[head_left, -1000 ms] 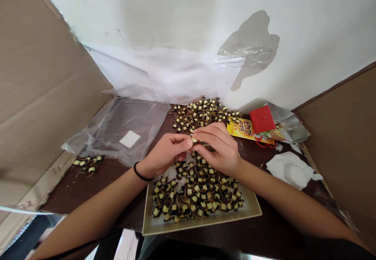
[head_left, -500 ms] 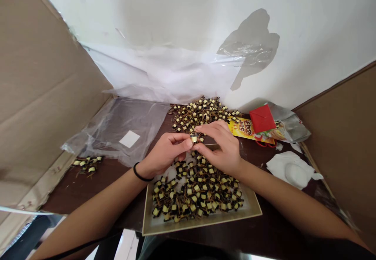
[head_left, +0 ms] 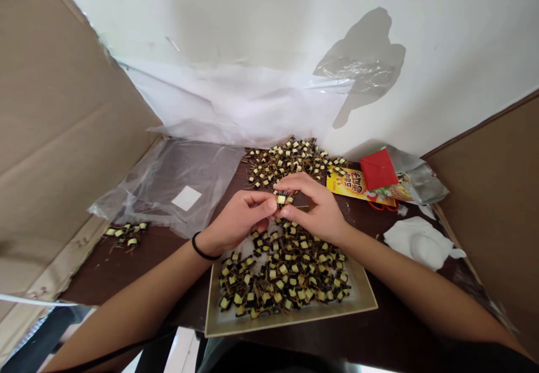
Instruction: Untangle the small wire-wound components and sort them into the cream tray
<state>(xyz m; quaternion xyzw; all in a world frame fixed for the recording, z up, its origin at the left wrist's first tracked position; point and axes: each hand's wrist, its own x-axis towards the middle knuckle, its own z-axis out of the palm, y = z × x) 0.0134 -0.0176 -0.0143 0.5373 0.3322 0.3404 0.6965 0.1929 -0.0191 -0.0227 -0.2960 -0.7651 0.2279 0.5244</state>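
My left hand (head_left: 240, 219) and my right hand (head_left: 314, 207) meet above the far end of a shallow beige tray (head_left: 362, 300). Both pinch one small black and yellow component (head_left: 281, 198) between their fingertips, its thin wire leads sticking out. My left wrist carries a black band. The tray is filled with several of the same black and yellow parts (head_left: 282, 274). A larger loose pile of them (head_left: 290, 159) lies on the dark table just beyond my hands.
Clear plastic bags (head_left: 177, 185) lie at the left, with a small cluster of parts (head_left: 125, 233) beside them. A yellow snack packet (head_left: 351, 185), a red pouch (head_left: 378, 169) and a crumpled white tissue (head_left: 423, 244) sit at the right. Cardboard walls stand on both sides.
My right hand's fingers have shifted around the small part, and both hands have risen slightly toward the loose pile. The part stays pinched between both hands.
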